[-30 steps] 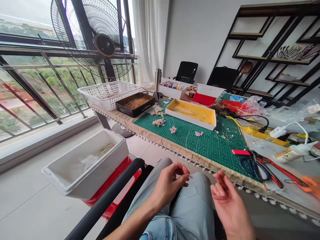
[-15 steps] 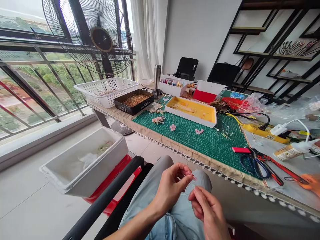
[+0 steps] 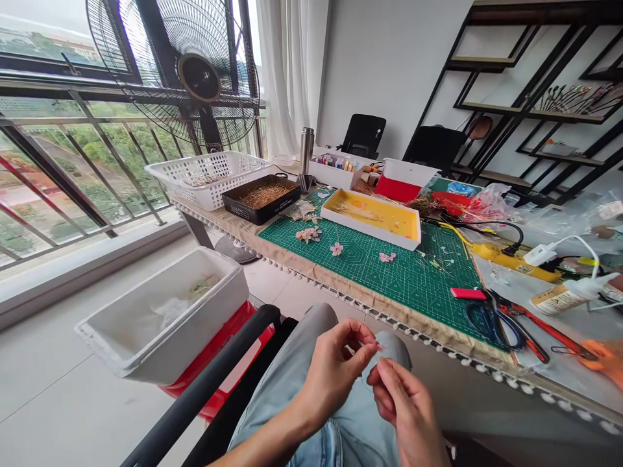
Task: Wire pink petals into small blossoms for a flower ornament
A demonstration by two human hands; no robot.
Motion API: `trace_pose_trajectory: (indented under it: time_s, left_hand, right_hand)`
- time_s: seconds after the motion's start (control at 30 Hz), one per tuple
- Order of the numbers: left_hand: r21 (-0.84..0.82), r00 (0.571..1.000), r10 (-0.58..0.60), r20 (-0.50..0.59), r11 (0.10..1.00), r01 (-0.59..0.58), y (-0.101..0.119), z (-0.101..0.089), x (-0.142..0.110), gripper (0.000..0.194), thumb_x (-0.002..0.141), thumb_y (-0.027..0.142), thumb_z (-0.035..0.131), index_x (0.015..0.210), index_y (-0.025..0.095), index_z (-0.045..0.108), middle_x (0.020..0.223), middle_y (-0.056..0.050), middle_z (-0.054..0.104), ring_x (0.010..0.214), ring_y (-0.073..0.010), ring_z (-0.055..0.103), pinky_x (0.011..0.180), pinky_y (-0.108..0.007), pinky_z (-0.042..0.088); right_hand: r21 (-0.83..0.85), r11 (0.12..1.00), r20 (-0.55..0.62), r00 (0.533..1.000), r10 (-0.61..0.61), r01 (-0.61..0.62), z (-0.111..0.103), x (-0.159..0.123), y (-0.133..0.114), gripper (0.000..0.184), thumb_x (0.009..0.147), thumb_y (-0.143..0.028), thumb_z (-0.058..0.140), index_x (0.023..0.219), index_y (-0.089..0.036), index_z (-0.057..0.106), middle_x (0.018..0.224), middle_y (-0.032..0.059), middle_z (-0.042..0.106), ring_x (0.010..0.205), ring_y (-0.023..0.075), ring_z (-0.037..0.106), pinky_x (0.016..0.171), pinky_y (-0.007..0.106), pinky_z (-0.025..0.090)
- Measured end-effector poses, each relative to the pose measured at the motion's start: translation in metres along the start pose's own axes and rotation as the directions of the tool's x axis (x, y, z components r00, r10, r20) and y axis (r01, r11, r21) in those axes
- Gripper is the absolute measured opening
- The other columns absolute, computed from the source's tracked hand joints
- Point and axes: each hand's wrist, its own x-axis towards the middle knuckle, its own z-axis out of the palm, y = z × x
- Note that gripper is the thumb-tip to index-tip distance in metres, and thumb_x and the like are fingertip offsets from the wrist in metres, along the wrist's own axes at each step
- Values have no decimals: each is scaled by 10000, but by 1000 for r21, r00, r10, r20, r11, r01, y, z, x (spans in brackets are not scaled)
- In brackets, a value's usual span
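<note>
Above my lap, my left hand (image 3: 335, 363) is closed in a pinch on a small pink petal (image 3: 379, 347), mostly covered by the fingertips. Close beside it, my right hand (image 3: 403, 399) pinches a thin wire just below the petal; the wire is so fine that its full course cannot be made out. On the green cutting mat (image 3: 355, 272) in front of me lie a pink flower (image 3: 336, 248) with a thin stem, some pink petals (image 3: 387, 257) and a cluster of pale pink flowers (image 3: 308, 234).
A white tray with a yellow bottom (image 3: 372, 217) stands on the mat. Scissors (image 3: 501, 324), red-handled pliers (image 3: 540, 324) and a glue bottle (image 3: 559, 296) lie to the right, near another person's hand (image 3: 606, 361). A white bin (image 3: 189, 324) stands left of my chair.
My hands have drawn slightly closer together, with the right fingertips a little higher near the petal. Both grips are kept. The camera view has shifted slightly.
</note>
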Motion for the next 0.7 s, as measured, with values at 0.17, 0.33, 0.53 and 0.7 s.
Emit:
trace_pose_trajectory:
  time_s: [0.17,0.33,0.53,0.7]
  left_hand:
    - [171,998,58,-25,984,-53,6,1,-1,48,833,214,602,807,176,617,793,-9,693,660,-102,585,566,-182,415]
    - [151,1000,27,-9,988,-26,-1,1,0,75,843,247,597,831,178,624,885,-27,685,676,-111,591,559,-188,424]
    - [257,997,76,15,963,-77,-5,-1,2,71,861,234,584,828,190,628,763,6,648,613,-100,526,570,-198,397]
    - [393,980,152,128,900,-190,-2,-6,1,99,890,221,563,853,206,654,796,0,668,653,-110,532,601,-202,383]
  right_hand:
    - [-4,999,-62,998,-33,33,5,1,-1,504,717,-648,702,606,-175,569,542,-56,329,497,83,255,436,212,200]
    - [-12,994,-144,984,-106,105,9,6,-1,408,745,-585,712,720,-186,633,565,-48,393,508,105,336,441,220,306]
    - [123,985,-122,987,-103,118,3,12,-1,358,782,-459,721,1041,-279,551,705,-45,588,597,129,479,567,220,427]
    - [3,992,-79,989,-127,128,-6,16,-8,327,840,-513,623,1023,-254,544,598,-56,544,472,116,429,474,229,340]
